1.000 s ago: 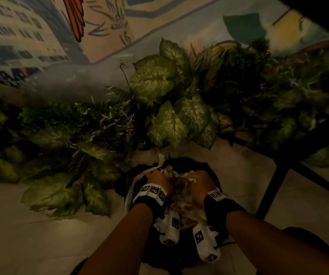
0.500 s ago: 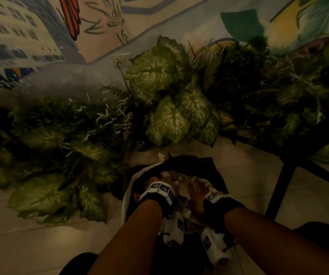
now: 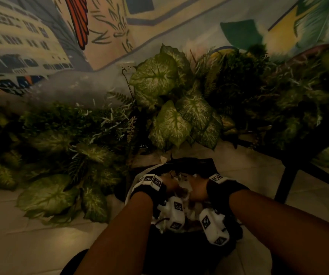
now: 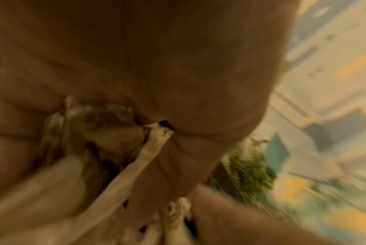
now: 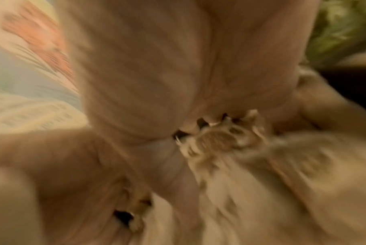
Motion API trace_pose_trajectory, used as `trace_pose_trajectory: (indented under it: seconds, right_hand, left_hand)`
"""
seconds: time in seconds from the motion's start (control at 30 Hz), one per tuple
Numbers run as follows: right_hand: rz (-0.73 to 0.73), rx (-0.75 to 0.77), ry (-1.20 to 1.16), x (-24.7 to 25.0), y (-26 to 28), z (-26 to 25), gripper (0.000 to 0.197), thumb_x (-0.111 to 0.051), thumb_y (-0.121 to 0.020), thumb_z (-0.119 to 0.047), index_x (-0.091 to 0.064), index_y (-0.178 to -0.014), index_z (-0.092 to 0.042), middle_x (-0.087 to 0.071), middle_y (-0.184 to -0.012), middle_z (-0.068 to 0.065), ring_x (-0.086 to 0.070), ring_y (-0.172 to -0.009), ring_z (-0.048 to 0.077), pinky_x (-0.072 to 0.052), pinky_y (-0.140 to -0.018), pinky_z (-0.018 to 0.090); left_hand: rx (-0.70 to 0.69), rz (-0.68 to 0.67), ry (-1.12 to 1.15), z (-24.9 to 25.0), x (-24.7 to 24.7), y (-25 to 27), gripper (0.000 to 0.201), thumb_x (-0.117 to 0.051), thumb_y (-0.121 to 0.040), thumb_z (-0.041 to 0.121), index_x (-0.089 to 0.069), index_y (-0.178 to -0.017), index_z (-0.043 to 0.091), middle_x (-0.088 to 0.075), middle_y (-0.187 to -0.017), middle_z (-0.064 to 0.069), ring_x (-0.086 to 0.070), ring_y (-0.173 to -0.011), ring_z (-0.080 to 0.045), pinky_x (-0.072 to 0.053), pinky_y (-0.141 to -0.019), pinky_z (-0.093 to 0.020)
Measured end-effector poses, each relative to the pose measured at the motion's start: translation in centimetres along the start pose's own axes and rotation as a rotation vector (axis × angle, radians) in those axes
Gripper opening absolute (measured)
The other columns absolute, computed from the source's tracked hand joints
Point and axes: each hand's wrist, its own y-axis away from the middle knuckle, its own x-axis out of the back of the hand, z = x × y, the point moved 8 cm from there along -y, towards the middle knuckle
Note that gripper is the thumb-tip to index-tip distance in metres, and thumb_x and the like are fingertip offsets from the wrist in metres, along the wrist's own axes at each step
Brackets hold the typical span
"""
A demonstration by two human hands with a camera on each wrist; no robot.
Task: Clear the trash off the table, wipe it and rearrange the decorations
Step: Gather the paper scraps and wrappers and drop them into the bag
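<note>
Both hands were sunk into the black-lined bin [image 3: 181, 253] standing on the floor directly below the person, nearest in view. The left hand [image 3: 168, 185] and right hand [image 3: 196, 187] sat side by side, about equally near the crumpled paper trash [image 3: 180, 180], which lay between and under them; each clenched a wad of it. No long axis showed in the loose heap. Beyond the bin stood leafy plants [image 3: 169, 124], a dark table leg [image 3: 286, 181] to the right, then the painted wall [image 3: 108, 28] farthest.

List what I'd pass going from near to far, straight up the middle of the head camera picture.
Forearms → hands in crumpled paper → bin rim → big leaves → painted wall.
</note>
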Motion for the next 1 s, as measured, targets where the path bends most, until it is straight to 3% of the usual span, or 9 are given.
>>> trace_pose_trajectory:
  seconds: [0.13, 0.27, 0.4, 0.53, 0.67, 0.77, 0.87, 0.93, 1.0]
  right_hand:
    - [-0.005, 0.036, -0.113, 1.6, 1.7, 0.3, 0.129, -0.06, -0.04, -0.078, 0.0, -0.147, -0.041, -0.007, -0.159, 0.0, -0.02, -0.143, 0.034, -0.032, -0.11, 0.052]
    - [-0.02, -0.072, -0.354, 2.5, 8.7, 0.3, 0.105, -0.062, -0.069, -0.063, -0.002, -0.15, -0.035, -0.005, -0.159, 0.005, -0.017, -0.143, 0.038, -0.028, -0.114, 0.049]
    - [0.0, -0.073, -0.545, 5.9, 16.6, -1.7, 0.079, -0.055, -0.092, -0.035, -0.006, -0.152, -0.019, -0.013, -0.158, 0.011, -0.024, -0.142, 0.033, -0.029, -0.114, 0.038]
    - [0.043, -0.103, -0.607, 10.4, 25.9, -3.7, 0.064, -0.063, -0.087, -0.026, -0.035, -0.143, -0.009, -0.037, -0.148, 0.012, -0.038, -0.135, 0.027, -0.033, -0.109, 0.03]
    - [-0.059, -0.064, -0.64, 14.2, 34.2, -5.3, 0.043, -0.042, -0.099, -0.025, -0.04, -0.14, -0.011, -0.042, -0.144, 0.008, -0.041, -0.132, 0.026, -0.032, -0.109, 0.03]
    - [-0.062, -0.082, -0.646, 17.8, 39.5, -5.0, 0.018, -0.047, -0.096, -0.025, -0.064, -0.092, -0.02, -0.06, -0.097, 0.002, -0.055, -0.086, 0.018, -0.041, -0.078, 0.025]
    - [-0.051, -0.021, -0.655, 22.0, 44.4, -4.8, 0.039, -0.049, -0.094, -0.022, -0.057, -0.058, -0.036, -0.054, -0.064, -0.011, -0.048, -0.072, 0.018, -0.037, -0.061, 0.022]
    - [-0.019, -0.003, -0.632, 24.6, 48.0, -3.5, 0.015, -0.053, -0.092, -0.029, -0.064, -0.084, -0.025, -0.062, -0.086, -0.003, -0.057, -0.088, 0.025, -0.046, -0.073, 0.029]
    - [0.029, 0.03, -0.617, 26.7, 50.4, -0.9, 0.033, -0.055, -0.09, -0.036, -0.059, -0.118, -0.017, -0.061, -0.118, 0.005, -0.057, -0.107, 0.028, -0.049, -0.092, 0.038]
  left_hand:
    - [-0.028, -0.043, 0.175, 2.9, 0.4, 2.7, 0.044, -0.061, -0.088, 0.015, -0.052, -0.13, 0.003, -0.057, -0.131, -0.017, -0.063, -0.088, -0.021, -0.051, -0.069, -0.026]
    - [-0.006, 0.07, 0.248, 3.0, 4.3, 7.8, 0.049, -0.056, -0.089, 0.029, -0.048, -0.136, 0.019, -0.054, -0.134, -0.008, -0.054, -0.12, -0.029, -0.046, -0.096, -0.034]
    - [0.077, 0.093, 0.355, 2.3, 9.0, 13.1, 0.042, -0.055, -0.088, 0.034, -0.052, -0.127, 0.022, -0.056, -0.119, -0.006, -0.057, -0.105, -0.026, -0.046, -0.083, -0.03]
    - [0.096, 0.128, 0.346, 3.6, 13.8, 19.7, 0.004, -0.061, -0.084, 0.018, -0.061, -0.081, 0.019, -0.063, -0.092, -0.004, -0.063, -0.082, -0.024, -0.056, -0.078, -0.035]
    - [0.082, 0.116, 0.342, 6.3, 18.0, 25.9, 0.025, -0.055, -0.084, 0.011, -0.068, -0.105, 0.015, -0.062, -0.103, -0.006, -0.062, -0.101, -0.029, -0.054, -0.087, -0.035]
    - [0.031, 0.106, 0.396, 9.3, 20.7, 29.4, 0.021, -0.056, -0.08, 0.009, -0.069, -0.093, 0.018, -0.068, -0.106, -0.012, -0.064, -0.099, -0.031, -0.054, -0.089, -0.042]
    - [-0.016, 0.108, 0.485, 12.4, 22.4, 31.6, 0.014, -0.061, -0.078, 0.007, -0.065, -0.08, 0.02, -0.069, -0.094, -0.014, -0.066, -0.092, -0.033, -0.056, -0.086, -0.044]
    - [-0.068, 0.106, 0.527, 15.5, 23.5, 33.0, 0.011, -0.061, -0.082, 0.004, -0.065, -0.083, 0.014, -0.068, -0.083, -0.013, -0.066, -0.081, -0.03, -0.055, -0.08, -0.046]
    - [-0.139, 0.117, 0.545, 19.1, 24.7, 34.1, 0.008, -0.062, -0.083, 0.002, -0.065, -0.087, 0.009, -0.067, -0.077, -0.012, -0.064, -0.073, -0.026, -0.056, -0.075, -0.044]
